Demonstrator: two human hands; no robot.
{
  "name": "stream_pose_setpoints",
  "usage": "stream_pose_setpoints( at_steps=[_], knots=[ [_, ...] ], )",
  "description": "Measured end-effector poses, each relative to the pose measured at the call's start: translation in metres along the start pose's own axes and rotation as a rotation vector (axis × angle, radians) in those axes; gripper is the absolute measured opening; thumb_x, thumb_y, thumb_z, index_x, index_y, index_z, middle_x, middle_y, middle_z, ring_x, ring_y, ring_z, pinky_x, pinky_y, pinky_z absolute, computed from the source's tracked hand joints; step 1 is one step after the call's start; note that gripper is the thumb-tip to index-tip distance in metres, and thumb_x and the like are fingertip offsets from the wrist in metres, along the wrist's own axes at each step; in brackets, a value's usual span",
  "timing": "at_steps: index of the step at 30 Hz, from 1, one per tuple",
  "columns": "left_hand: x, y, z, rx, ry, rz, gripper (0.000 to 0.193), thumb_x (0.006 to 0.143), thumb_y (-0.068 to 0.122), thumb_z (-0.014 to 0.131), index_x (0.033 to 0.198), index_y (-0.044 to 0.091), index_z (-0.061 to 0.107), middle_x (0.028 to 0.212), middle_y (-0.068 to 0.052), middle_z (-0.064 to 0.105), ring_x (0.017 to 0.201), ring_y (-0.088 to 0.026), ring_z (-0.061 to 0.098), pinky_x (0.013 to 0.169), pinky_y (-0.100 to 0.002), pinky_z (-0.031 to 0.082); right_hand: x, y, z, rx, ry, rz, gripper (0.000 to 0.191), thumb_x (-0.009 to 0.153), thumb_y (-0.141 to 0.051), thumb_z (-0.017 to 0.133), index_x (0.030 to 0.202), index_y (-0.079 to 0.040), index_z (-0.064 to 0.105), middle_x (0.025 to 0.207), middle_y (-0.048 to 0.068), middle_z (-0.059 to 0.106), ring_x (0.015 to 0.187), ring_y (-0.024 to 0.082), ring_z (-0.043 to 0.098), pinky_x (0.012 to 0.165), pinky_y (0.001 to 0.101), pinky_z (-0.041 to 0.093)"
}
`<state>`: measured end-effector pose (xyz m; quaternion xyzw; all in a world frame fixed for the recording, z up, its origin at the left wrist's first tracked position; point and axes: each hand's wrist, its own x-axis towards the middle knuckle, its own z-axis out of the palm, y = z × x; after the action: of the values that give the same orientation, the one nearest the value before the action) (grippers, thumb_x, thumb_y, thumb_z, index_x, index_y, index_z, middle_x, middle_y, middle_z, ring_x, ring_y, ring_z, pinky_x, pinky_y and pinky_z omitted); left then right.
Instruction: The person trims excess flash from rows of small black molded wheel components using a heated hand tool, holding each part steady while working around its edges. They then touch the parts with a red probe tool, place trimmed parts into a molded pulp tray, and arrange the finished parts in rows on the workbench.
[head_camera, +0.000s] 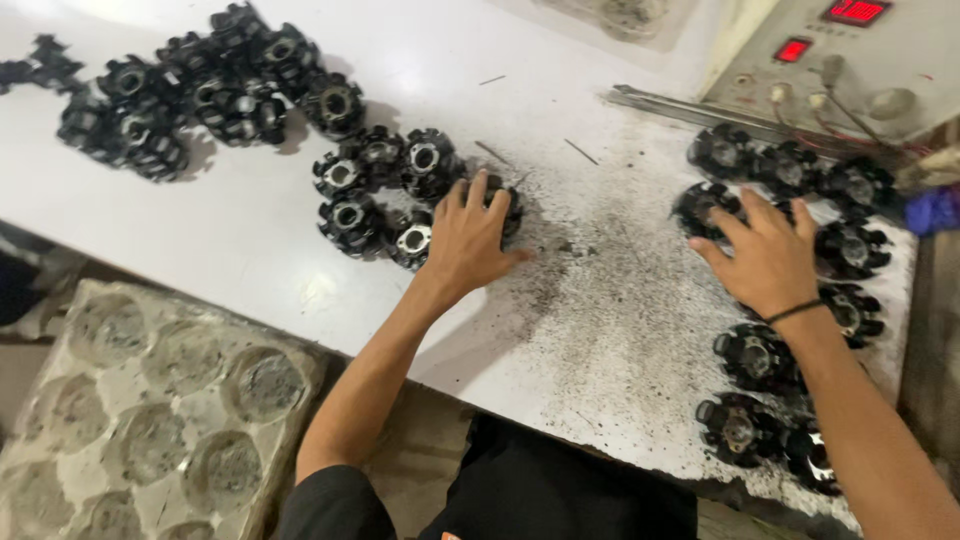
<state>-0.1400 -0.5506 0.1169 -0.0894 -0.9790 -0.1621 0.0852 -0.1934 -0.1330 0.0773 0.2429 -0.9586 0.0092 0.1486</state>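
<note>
Left hand (468, 242) fingers spread wide, flat over a black rotor part (505, 205) on the tabletop (600, 300); right hand (770, 258) fingers splayed open, tips touching another black part (705, 208), w/ more beside.

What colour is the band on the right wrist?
Black, a thin band just behind the right hand, seen in the head view.

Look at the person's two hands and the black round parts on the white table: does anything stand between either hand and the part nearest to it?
Nothing visible does. The left hand already rests on a black part; the right hand lies over another part among its cluster.
</note>
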Motion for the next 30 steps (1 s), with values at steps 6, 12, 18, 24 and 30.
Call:
stream_pose_setpoints(
  at_steps=[6, 12, 18, 24, 30],
  knots=[
    [0.034, 0.041, 0.004, -0.165, -0.104, 0.325, 0.033, 0.079, 0.028, 0.083, 0.101, 0.005, 0.074, 0.132, -0.018, 0.063, 0.122, -0.039, 0.06, 0.103, -0.051, 0.051, 0.021, 0.0, 0.005, 0.01, -0.152, 0.063, 0.042, 0.091, -0.049, 0.065, 0.114, -0.015, 0.077, 0.143, 0.017, 0.061, 0.134, 0.028, 0.056, 0.127, 0.0577, 0.022],
    [0.059, 0.111, 0.074, -0.444, -0.448, 0.881, 0.034, 0.072, 0.024, 0.083, 0.102, 0.009, 0.076, 0.143, -0.02, 0.054, 0.123, -0.038, 0.059, 0.104, -0.048, 0.052, 0.006, -0.019, -0.027, -0.228, -0.169, -0.072, 0.054, 0.086, -0.03, 0.065, 0.135, -0.008, 0.072, 0.153, 0.01, 0.052, 0.141, 0.026, 0.049, 0.121, 0.0559, 0.021],
    [0.128, 0.121, 0.138, -0.611, -0.211, 0.478, 0.044, 0.089, 0.029, 0.075, 0.131, 0.019, 0.066, 0.146, -0.02, 0.049, 0.124, -0.04, 0.058, 0.105, -0.048, 0.048, -0.054, -0.058, -0.056, 0.066, -0.438, 0.189, 0.042, 0.088, -0.042, 0.066, 0.12, -0.016, 0.076, 0.128, 0.009, 0.058, 0.127, 0.028, 0.05, 0.125, 0.0606, 0.022],
    [0.151, 0.137, 0.16, -0.517, -0.174, 0.553, 0.041, 0.088, 0.039, 0.078, 0.124, 0.023, 0.066, 0.141, -0.02, 0.053, 0.124, -0.045, 0.052, 0.106, -0.051, 0.046, -0.019, -0.066, -0.055, 0.13, -0.094, 0.041, 0.047, 0.088, -0.05, 0.07, 0.099, -0.006, 0.077, 0.133, 0.023, 0.06, 0.127, 0.035, 0.055, 0.121, 0.0515, 0.032],
    [0.091, 0.103, 0.098, -0.342, -0.028, 0.457, 0.062, 0.093, 0.032, 0.067, 0.148, 0.008, 0.049, 0.151, -0.025, 0.046, 0.137, -0.044, 0.046, 0.112, -0.056, 0.041, -0.027, -0.084, -0.068, -0.059, -0.316, 0.161, 0.057, 0.091, -0.061, 0.061, 0.112, -0.011, 0.079, 0.125, 0.015, 0.063, 0.122, 0.029, 0.058, 0.122, 0.0551, 0.029]
  ],
)
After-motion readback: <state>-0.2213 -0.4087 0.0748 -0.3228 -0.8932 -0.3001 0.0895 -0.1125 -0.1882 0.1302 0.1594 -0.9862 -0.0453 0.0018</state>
